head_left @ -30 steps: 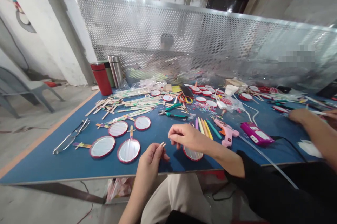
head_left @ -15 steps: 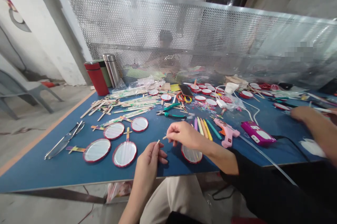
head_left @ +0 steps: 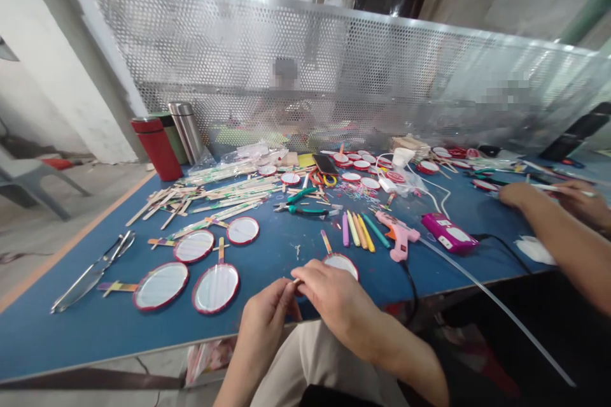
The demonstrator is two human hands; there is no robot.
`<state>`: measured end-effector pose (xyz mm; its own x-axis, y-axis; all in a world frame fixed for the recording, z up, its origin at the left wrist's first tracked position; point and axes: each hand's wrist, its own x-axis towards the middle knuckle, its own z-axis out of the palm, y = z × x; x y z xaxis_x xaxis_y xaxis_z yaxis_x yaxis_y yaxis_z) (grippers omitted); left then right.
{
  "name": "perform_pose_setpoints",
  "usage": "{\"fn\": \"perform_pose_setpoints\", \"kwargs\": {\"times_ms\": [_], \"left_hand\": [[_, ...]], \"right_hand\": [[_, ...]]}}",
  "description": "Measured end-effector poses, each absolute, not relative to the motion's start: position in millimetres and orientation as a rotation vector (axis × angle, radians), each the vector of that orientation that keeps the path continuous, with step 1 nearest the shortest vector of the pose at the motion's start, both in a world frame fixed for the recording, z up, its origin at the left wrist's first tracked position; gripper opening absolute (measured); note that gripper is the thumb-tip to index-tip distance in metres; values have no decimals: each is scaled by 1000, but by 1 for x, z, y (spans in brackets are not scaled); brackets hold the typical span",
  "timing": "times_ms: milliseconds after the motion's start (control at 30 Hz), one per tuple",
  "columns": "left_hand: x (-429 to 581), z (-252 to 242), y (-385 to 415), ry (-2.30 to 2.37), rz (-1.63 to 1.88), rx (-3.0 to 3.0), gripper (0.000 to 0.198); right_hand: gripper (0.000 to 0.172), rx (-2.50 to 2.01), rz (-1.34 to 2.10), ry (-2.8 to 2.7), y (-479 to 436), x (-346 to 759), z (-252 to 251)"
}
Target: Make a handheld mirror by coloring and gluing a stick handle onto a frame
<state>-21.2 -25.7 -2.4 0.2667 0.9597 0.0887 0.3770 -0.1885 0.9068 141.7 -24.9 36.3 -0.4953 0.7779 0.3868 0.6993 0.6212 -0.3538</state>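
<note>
My left hand (head_left: 268,311) and my right hand (head_left: 337,302) meet above the table's front edge, with fingers pinched together. Between their fingertips a small piece of wooden stick (head_left: 296,281) just shows; most of it is covered by the fingers. Partly behind my right hand lies a round, red-rimmed disc (head_left: 344,263) with a coloured stick handle (head_left: 326,241). Similar paddle-like discs, such as one with its handle pointing away (head_left: 216,289) and one with its handle to the left (head_left: 161,286), lie flat to the left of my hands.
Wooden sticks (head_left: 167,203) are heaped at the left. Green-handled pliers (head_left: 303,208), coloured glue sticks (head_left: 360,232) and a pink glue gun (head_left: 398,235) lie beyond my hands. A purple power strip (head_left: 447,233) and a co-worker's hand (head_left: 525,200) are at right. Flasks (head_left: 156,149) stand back left.
My hands, apart before with a small stick piece showing in each, have come together. My right hand moved down toward my left. The view has shifted rightward.
</note>
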Motion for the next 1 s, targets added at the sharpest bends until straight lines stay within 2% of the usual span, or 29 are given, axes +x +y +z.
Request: {"fn": "perform_pose_setpoints", "kwargs": {"times_ms": [167,333,433,700,867,1000], "left_hand": [[-21,-1,-28,1242,895,1775,27],[-22,-11,-27,1237,929,1951,22],[-21,-13,-26,1285,901,2018,22],[-20,-12,-26,1362,836,2134,25],[-21,-22,-25,1417,830,2217,26],[-18,-21,-25,1471,818,2249,29]], "right_hand": [[19,-1251,175,-2128,-40,148,22],[18,-1329,394,-1966,-47,155,15],[19,-1330,397,-1828,-49,158,14],[17,-1489,57,-1282,-70,223,14],[27,-1730,-5,-1023,-90,290,-4],[33,-1836,-6,-1105,-83,317,-10]]}}
